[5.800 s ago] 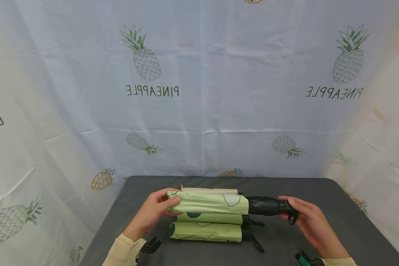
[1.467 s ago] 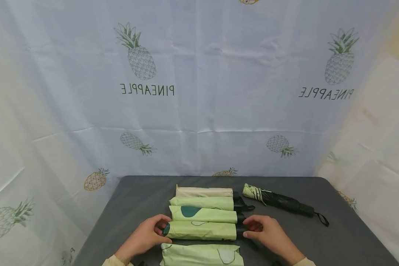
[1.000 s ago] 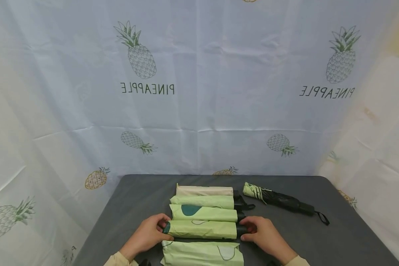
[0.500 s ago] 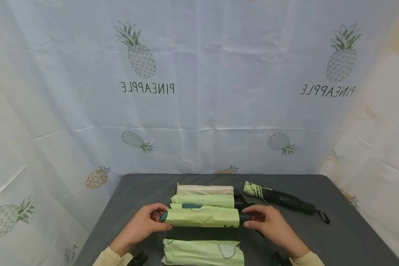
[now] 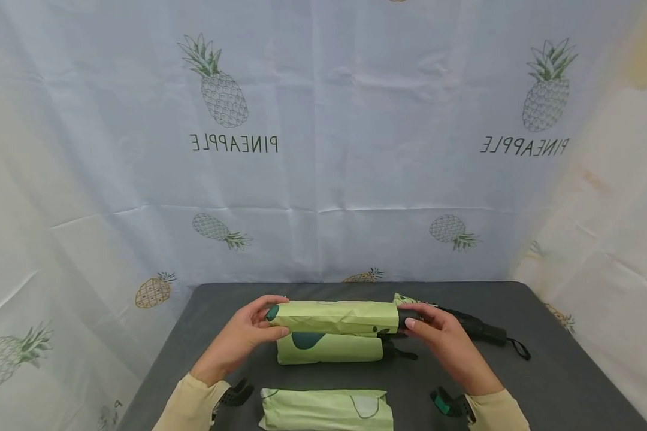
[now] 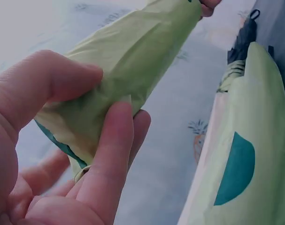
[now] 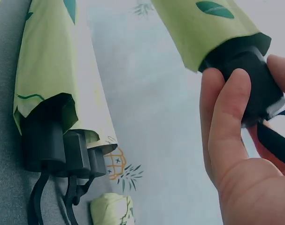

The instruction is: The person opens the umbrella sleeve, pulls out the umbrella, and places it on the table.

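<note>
Both hands hold a folded umbrella (image 5: 334, 316) in a light green sleeve, raised level above the table. My left hand (image 5: 239, 338) pinches the sleeve's dark green end between thumb and fingers. At the other end my right hand (image 5: 453, 341) grips the black handle (image 7: 250, 79), which sticks out of the sleeve with its strap. Below lies another sleeved umbrella (image 5: 334, 350) with a dark green spot; in the right wrist view further black handles (image 7: 76, 152) stand beside it. A light green sleeve (image 5: 326, 410), no handle showing, lies nearest me.
An unsleeved umbrella (image 5: 485, 332), black with green folds, lies at the back right of the dark grey table (image 5: 555, 371), partly behind the right hand. A pineapple-print curtain (image 5: 323, 179) hangs behind the table and along its sides.
Earlier, an umbrella was half out of its sleeve; sleeve and umbrella now lie apart. Both hands then gripped the front umbrella of the row and lifted it up and away from me.
</note>
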`<state>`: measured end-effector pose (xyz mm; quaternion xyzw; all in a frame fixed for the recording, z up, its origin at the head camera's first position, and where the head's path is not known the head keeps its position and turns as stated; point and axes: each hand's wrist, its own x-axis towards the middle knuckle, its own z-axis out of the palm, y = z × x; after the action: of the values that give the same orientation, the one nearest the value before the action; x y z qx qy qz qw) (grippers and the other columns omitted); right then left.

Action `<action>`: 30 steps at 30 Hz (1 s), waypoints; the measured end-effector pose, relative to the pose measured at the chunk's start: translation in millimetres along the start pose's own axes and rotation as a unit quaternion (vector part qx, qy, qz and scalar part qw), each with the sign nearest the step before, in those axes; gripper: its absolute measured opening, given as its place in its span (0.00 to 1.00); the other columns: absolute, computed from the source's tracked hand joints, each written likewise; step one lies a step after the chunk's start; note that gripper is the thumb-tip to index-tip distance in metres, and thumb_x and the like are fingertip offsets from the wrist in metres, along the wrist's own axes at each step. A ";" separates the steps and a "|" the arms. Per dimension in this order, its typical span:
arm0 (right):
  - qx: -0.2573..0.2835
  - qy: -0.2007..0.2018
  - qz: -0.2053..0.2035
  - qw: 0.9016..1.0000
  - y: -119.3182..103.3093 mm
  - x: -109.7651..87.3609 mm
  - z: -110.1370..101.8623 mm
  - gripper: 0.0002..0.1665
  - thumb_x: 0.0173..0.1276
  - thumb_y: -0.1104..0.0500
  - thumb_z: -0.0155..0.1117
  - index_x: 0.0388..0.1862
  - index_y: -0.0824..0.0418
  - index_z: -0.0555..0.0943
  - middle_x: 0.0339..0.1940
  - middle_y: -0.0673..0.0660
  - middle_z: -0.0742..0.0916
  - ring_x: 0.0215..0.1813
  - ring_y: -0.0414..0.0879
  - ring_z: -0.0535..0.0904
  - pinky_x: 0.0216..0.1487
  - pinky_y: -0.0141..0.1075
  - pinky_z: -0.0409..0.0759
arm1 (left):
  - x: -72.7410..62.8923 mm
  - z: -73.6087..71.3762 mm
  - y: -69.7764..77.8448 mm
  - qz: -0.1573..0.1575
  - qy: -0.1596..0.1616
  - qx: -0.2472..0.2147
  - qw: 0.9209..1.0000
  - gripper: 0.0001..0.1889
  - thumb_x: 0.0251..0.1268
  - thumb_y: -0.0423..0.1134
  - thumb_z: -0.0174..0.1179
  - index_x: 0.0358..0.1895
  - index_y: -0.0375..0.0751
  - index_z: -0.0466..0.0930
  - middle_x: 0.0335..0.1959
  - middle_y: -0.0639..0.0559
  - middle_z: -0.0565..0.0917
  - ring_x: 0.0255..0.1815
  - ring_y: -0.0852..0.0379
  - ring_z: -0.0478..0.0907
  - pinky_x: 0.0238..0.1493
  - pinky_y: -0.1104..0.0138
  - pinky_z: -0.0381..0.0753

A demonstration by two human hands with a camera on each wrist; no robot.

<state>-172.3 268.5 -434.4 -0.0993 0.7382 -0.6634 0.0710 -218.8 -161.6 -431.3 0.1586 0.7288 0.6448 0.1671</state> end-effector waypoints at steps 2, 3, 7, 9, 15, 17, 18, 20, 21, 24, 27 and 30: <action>0.006 -0.003 -0.009 1.000 0.4 0.6 -0.6 0.34 0.86 0.55 0.61 0.82 0.70 0.67 0.74 0.48 0.77 0.64 0.35 0.84 0.70 0.37 0.86 | 2.5 1.9 0.8 0.004 0.003 0.008 1.000 0.36 0.70 0.42 0.75 0.79 0.50 0.72 0.78 0.43 0.71 0.59 0.52 0.86 0.66 0.46 0.85; 0.005 -0.004 -0.010 1.000 0.8 0.8 -1.0 0.34 0.86 0.56 0.61 0.82 0.70 0.68 0.73 0.45 0.77 0.65 0.34 0.84 0.69 0.36 0.86 | 3.3 2.7 1.2 0.005 0.005 0.013 1.000 0.36 0.70 0.43 0.76 0.80 0.52 0.73 0.78 0.43 0.72 0.56 0.52 0.85 0.65 0.46 0.85; -0.001 0.007 0.005 1.000 1.8 2.0 -1.6 0.34 0.85 0.55 0.64 0.82 0.67 0.69 0.71 0.46 0.79 0.63 0.36 0.84 0.68 0.36 0.86 | 5.2 4.6 2.2 0.006 0.015 0.022 1.000 0.36 0.68 0.44 0.77 0.78 0.52 0.75 0.69 0.43 0.76 0.46 0.53 0.80 0.59 0.48 0.85; -0.008 0.018 0.020 1.000 2.2 2.6 -1.4 0.34 0.83 0.54 0.66 0.81 0.66 0.70 0.72 0.51 0.79 0.62 0.38 0.85 0.68 0.38 0.86 | 5.7 5.3 2.0 0.001 0.017 0.025 1.000 0.36 0.68 0.45 0.77 0.78 0.53 0.76 0.73 0.45 0.75 0.45 0.53 0.79 0.58 0.50 0.84; -0.023 0.037 0.049 0.998 4.7 2.9 1.1 0.34 0.81 0.54 0.68 0.79 0.64 0.73 0.82 0.67 0.73 0.60 0.37 0.86 0.71 0.46 0.85 | 5.6 6.6 -0.6 -0.010 0.012 0.026 1.000 0.35 0.67 0.46 0.78 0.76 0.54 0.78 0.80 0.43 0.72 0.53 0.49 0.85 0.63 0.48 0.84; -0.023 0.040 0.050 0.998 5.1 3.0 1.9 0.34 0.81 0.54 0.68 0.80 0.65 0.72 0.83 0.68 0.71 0.60 0.36 0.86 0.72 0.47 0.85 | 5.2 6.7 -0.5 -0.008 0.011 0.026 1.000 0.34 0.67 0.46 0.78 0.76 0.53 0.78 0.78 0.42 0.74 0.54 0.49 0.85 0.63 0.47 0.84; -0.022 0.042 0.049 0.998 5.2 3.2 2.2 0.35 0.81 0.54 0.68 0.80 0.65 0.72 0.83 0.69 0.72 0.59 0.36 0.87 0.72 0.47 0.86 | 5.0 6.6 -0.3 -0.007 0.011 0.026 1.000 0.34 0.67 0.46 0.78 0.76 0.53 0.78 0.78 0.42 0.74 0.54 0.49 0.85 0.63 0.47 0.84; -0.018 0.043 0.047 0.998 5.2 3.7 2.5 0.35 0.81 0.54 0.68 0.80 0.66 0.71 0.80 0.68 0.74 0.59 0.36 0.87 0.71 0.46 0.86 | 4.4 6.7 0.4 -0.006 0.011 0.027 1.000 0.34 0.67 0.46 0.78 0.76 0.54 0.78 0.79 0.42 0.73 0.55 0.49 0.86 0.63 0.47 0.85; -0.014 0.043 0.045 0.998 5.3 3.9 2.4 0.36 0.81 0.54 0.68 0.81 0.67 0.71 0.78 0.68 0.77 0.59 0.38 0.88 0.71 0.46 0.86 | 4.1 6.8 0.8 -0.006 0.012 0.029 0.999 0.34 0.67 0.46 0.78 0.76 0.54 0.78 0.80 0.43 0.72 0.56 0.49 0.86 0.63 0.48 0.85; -0.005 0.040 0.039 0.998 5.5 4.2 1.8 0.36 0.82 0.55 0.67 0.81 0.69 0.70 0.69 0.62 0.83 0.58 0.39 0.88 0.69 0.46 0.87 | 3.2 6.7 1.6 -0.007 0.016 0.033 0.999 0.34 0.68 0.46 0.77 0.76 0.53 0.78 0.83 0.44 0.69 0.59 0.50 0.86 0.64 0.51 0.85; 0.000 0.031 0.034 0.999 6.0 3.8 0.1 0.37 0.83 0.55 0.67 0.81 0.71 0.68 0.64 0.54 0.86 0.57 0.39 0.89 0.69 0.45 0.88 | 3.1 6.8 2.0 -0.005 0.017 0.032 0.999 0.34 0.69 0.46 0.77 0.76 0.53 0.78 0.82 0.44 0.71 0.58 0.51 0.85 0.63 0.51 0.85; 0.000 0.025 0.031 0.999 6.0 3.7 -1.0 0.37 0.83 0.55 0.66 0.82 0.72 0.68 0.62 0.51 0.86 0.57 0.38 0.89 0.70 0.46 0.87 | 2.7 6.1 2.8 -0.003 0.018 0.027 0.999 0.33 0.69 0.45 0.77 0.76 0.53 0.78 0.79 0.43 0.73 0.56 0.49 0.86 0.63 0.48 0.84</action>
<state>-176.4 269.2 -440.1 -0.0595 0.7422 -0.6635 0.0727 -218.3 -154.6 -429.3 0.1491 0.7496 0.6269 0.1513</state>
